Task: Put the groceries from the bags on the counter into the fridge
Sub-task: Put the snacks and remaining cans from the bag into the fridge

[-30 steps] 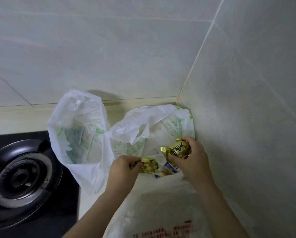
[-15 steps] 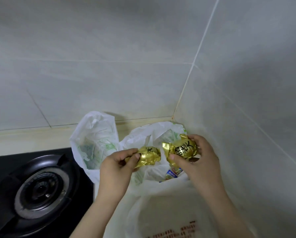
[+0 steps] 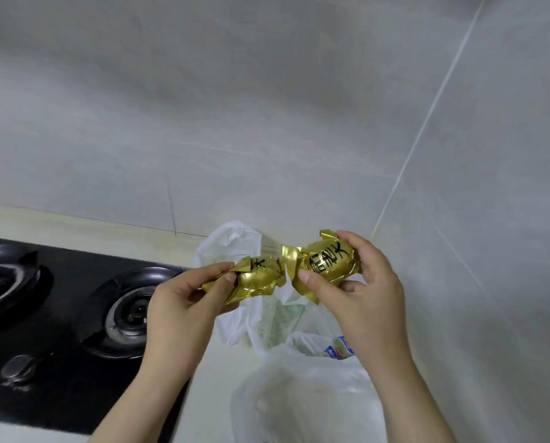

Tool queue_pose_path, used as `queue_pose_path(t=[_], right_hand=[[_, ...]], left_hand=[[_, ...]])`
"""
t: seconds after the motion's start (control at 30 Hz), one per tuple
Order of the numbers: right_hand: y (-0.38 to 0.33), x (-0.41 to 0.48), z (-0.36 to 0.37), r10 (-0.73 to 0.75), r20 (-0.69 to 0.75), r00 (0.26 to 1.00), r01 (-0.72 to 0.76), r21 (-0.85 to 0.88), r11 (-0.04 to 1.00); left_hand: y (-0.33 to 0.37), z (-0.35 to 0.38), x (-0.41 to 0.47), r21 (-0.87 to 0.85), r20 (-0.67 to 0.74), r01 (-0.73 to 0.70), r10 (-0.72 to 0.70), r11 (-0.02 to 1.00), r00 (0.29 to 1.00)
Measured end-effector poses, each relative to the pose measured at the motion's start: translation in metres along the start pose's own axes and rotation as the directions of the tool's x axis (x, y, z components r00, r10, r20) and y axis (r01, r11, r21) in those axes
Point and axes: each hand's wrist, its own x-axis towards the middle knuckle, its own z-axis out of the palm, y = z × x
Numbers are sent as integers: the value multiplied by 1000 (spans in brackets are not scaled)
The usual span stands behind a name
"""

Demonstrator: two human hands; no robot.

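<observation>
Head view: two gold foil packets are held just beside each other, above the bags. The left packet point(image 3: 258, 279) is pinched by the left hand point(image 3: 184, 302) between the thumb and the curled fingers. The right packet point(image 3: 326, 262), printed with black characters, is gripped by the right hand point(image 3: 364, 292), whose fingers are curled round it. Below, the rear bag point(image 3: 233, 246) and the front bag point(image 3: 305, 398) are seen on the counter point(image 3: 217, 375), in the corner of the tiled walls. A blue-and-white pack point(image 3: 339, 348) is seen in the front bag. A black stove point(image 3: 59, 314) is seen to the left.
</observation>
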Motion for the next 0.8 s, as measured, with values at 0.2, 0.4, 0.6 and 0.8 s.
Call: queue_pose_path(t=[0.2, 0.4, 0.6, 0.8], right_hand=[[-22, -12, 25, -93, 162, 982, 77, 105, 991], [-62, -41, 84, -217, 365, 906, 157, 186, 970], [-122, -103, 174, -361, 544, 757, 223, 304, 926], [-188, -206, 254, -477, 689, 546, 188, 454, 871]], left_hand=[[28, -41, -45, 119, -200, -73, 96, 990, 975], [56, -114, -87, 144, -438, -112, 165, 983, 884], [96, -213, -151, 234, -658, -133, 258, 963, 707], [131, -309, -246, 306, -817, -136, 333, 942, 472]])
